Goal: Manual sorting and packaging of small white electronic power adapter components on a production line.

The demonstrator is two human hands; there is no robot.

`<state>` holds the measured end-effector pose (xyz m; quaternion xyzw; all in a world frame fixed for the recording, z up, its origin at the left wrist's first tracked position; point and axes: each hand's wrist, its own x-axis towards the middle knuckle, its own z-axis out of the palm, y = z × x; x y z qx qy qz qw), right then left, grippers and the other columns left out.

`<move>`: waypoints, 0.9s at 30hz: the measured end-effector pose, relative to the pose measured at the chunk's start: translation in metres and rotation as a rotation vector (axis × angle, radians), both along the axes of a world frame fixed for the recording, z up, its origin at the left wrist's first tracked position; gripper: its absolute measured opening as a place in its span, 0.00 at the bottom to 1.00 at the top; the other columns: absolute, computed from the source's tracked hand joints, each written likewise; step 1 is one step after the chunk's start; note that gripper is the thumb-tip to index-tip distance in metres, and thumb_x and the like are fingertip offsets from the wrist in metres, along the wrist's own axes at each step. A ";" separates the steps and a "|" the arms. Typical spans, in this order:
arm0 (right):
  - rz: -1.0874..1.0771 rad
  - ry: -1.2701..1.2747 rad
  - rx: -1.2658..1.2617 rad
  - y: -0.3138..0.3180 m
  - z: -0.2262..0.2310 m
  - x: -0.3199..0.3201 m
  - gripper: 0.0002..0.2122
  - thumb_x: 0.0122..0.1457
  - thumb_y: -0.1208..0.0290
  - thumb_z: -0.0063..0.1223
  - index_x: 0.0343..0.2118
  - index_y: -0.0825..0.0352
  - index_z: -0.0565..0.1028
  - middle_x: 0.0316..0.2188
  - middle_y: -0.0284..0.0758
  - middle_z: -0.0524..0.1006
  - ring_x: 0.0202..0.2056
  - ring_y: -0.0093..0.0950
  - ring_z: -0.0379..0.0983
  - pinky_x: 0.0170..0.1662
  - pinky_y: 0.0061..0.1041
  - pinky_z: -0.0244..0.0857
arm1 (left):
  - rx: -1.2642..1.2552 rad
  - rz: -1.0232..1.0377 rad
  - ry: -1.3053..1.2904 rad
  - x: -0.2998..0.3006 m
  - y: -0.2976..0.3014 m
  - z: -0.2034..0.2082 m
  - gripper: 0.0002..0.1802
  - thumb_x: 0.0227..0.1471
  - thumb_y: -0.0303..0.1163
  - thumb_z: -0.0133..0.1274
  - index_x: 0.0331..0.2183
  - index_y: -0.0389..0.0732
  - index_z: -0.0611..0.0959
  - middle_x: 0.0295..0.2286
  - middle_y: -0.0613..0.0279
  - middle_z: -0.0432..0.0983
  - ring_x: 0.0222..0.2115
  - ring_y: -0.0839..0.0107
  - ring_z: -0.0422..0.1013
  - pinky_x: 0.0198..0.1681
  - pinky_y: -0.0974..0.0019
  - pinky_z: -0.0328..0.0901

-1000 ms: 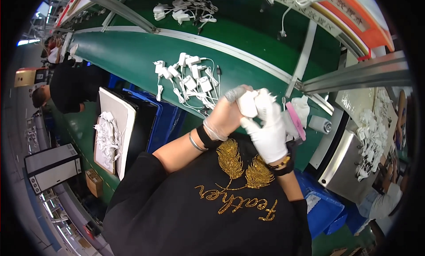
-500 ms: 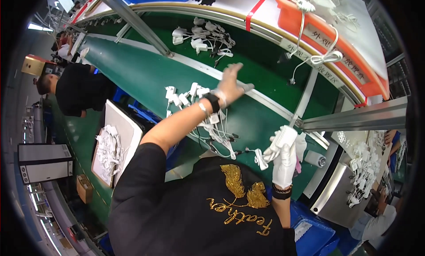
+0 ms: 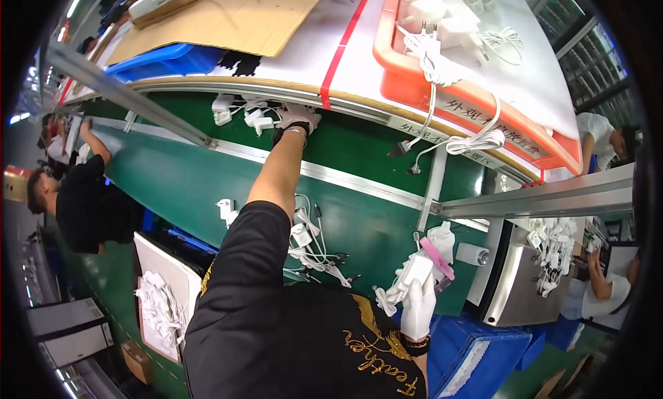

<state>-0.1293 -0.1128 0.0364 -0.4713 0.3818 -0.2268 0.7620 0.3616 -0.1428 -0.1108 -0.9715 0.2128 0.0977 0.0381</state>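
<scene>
My left hand reaches far forward under the shelf edge, beside a pile of white power adapters with cables. Its fingers are mostly hidden there, so whether it grips one cannot be made out. My right hand, in a white glove, is closed around a white power adapter with a bundled cable low over the bench's right part. More white adapters with dark-tipped cables lie on the green bench, partly covered by my left arm.
Orange bin with adapters stands on the upper shelf, cables hanging over its front. A metal post juts in at right, near a pink band and a pale cylinder. A tray of white cables stands left; a co-worker is beyond.
My left hand has gone from above the bench's rail forward to the pile under the shelf. My right hand still holds the adapter, now lower in the picture. The view has shifted.
</scene>
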 end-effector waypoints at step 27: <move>0.056 -0.497 0.625 -0.040 0.028 0.031 0.30 0.63 0.39 0.31 0.49 0.64 0.66 0.32 0.37 0.72 0.19 0.23 0.63 0.18 0.23 0.59 | -0.601 -0.351 0.333 -0.268 0.131 0.066 0.15 0.37 0.20 0.55 0.32 0.45 0.79 0.39 0.51 0.72 0.34 0.48 0.73 0.37 0.54 0.68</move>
